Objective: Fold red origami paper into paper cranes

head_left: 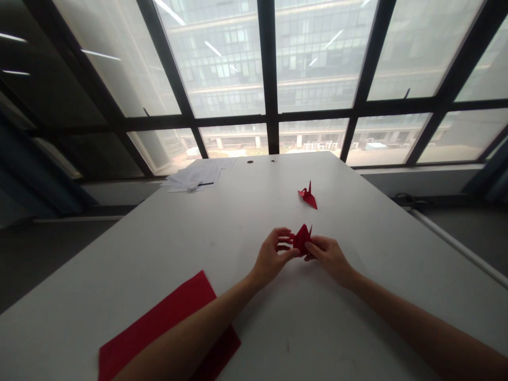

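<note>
A folded red paper crane [302, 239] is held between my two hands, just above the white table. My right hand [327, 255] pinches its right side, thumb in front and fingers behind. On the left side, my left hand [277, 248] has its thumb at the crane's lower edge and its curved fingers at the paper's left tip. One thin point of the crane sticks upward. Beyond my hands stands a second, finished-looking red paper crane [308, 196]. Under my left forearm lies a stack or sheet of red paper [170, 317], partly hidden by the arm.
The white table [222, 222] stretches toward tall windows with dark frames [271, 79]. Loose white papers [194, 174] with a dark pen [206, 183] lie at the far left. A round cable hole [250, 162] is near the far edge. Cables [415, 199] rest on the right beside the table.
</note>
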A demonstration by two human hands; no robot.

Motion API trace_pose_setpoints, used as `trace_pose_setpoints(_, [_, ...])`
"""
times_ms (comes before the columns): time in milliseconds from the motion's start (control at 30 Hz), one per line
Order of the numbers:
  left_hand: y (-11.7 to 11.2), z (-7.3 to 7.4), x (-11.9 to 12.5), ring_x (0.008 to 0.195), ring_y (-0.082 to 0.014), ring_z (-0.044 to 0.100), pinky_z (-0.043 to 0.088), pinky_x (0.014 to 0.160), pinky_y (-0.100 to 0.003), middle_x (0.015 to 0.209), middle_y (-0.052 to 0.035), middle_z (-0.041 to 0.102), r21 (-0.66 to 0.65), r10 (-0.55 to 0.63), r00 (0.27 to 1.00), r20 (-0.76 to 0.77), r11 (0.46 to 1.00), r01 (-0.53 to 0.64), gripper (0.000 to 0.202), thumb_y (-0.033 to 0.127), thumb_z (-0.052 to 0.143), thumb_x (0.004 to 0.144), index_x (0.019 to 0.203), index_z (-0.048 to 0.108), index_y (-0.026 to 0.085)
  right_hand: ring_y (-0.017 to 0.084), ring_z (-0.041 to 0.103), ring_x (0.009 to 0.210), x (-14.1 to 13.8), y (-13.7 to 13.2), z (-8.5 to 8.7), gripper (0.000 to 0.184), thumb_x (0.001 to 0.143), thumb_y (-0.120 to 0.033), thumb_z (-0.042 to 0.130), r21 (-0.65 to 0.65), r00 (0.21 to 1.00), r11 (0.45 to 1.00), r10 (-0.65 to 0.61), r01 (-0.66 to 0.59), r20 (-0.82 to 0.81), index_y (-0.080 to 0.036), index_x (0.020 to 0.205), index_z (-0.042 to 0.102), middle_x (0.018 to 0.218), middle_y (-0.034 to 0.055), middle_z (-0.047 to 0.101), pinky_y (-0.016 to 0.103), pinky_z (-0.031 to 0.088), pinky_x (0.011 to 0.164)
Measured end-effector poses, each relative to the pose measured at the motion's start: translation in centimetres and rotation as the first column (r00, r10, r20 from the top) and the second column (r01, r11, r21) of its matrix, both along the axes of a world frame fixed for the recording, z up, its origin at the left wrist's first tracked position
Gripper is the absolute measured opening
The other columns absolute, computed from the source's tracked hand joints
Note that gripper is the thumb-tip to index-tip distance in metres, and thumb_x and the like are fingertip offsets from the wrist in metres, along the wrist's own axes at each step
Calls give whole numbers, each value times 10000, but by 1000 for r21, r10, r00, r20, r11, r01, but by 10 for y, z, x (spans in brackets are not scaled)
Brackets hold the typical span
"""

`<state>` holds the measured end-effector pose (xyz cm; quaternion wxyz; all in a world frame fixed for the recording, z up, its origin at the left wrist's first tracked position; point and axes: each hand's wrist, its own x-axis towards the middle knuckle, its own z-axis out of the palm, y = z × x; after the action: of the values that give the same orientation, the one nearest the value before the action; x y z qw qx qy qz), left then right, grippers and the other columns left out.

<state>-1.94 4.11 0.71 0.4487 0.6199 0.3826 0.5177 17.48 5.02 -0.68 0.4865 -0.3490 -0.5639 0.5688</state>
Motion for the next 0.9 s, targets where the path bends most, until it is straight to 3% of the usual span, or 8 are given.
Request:
trace_pose_setpoints(167, [4, -6, 0, 806, -217, 711, 563, 759, -338, 878, -101, 747, -108, -72, 996, 60, 991, 78, 307, 284, 816, 782, 1004, 693, 111, 214, 724, 758, -2, 0, 1, 317, 806, -405, 767, 22, 1000, 1000, 8, -8, 6, -168, 1015, 750, 880, 82, 779, 330, 577, 657])
trace_pose_setpoints(267, [8, -8, -2, 778, -211, 710, 560, 745, -332, 884, -118, 755, -122, -52, 994, 95, 990, 63, 272, 322, 788, 813, 944, 709, 97, 211, 721, 758, -2, 0, 2, 333, 784, -373, 786, 13, 1000, 1000, 1, -1, 9, -171, 1042, 732, 897, 82, 784, 325, 567, 647])
trace_pose_setpoints(500, [7, -4, -2, 816, -228, 725, 570, 773, -354, 900, -100, 757, -157, -73, 991, 109, 984, 90, 474, 290, 839, 760, 1167, 660, 127, 161, 657, 636, -2, 1, 0, 229, 779, -350, 780, 38, 996, 995, -90, 89, 15, -149, 877, 733, 763, 70, 765, 286, 514, 582])
trace_pose_setpoints(800, [6, -4, -1, 726, -180, 692, 570, 741, -329, 747, -15, 688, -169, -63, 990, 127, 982, 84, 488, 262, 844, 749, 1162, 616, 141, 159, 653, 637, -5, 0, 0, 248, 772, -350, 784, 35, 999, 998, -52, 52, 7, -154, 908, 715, 761, 58, 753, 271, 502, 554])
trace_pose_setpoints(900, [4, 0, -1, 794, -194, 704, 574, 778, -348, 853, -40, 712, -164, -77, 989, 127, 982, 98, 544, 263, 829, 768, 1231, 560, 165, 157, 652, 624, -5, 1, 0, 235, 773, -354, 786, 37, 998, 997, -65, 65, 5, -153, 869, 710, 744, 60, 752, 266, 494, 545])
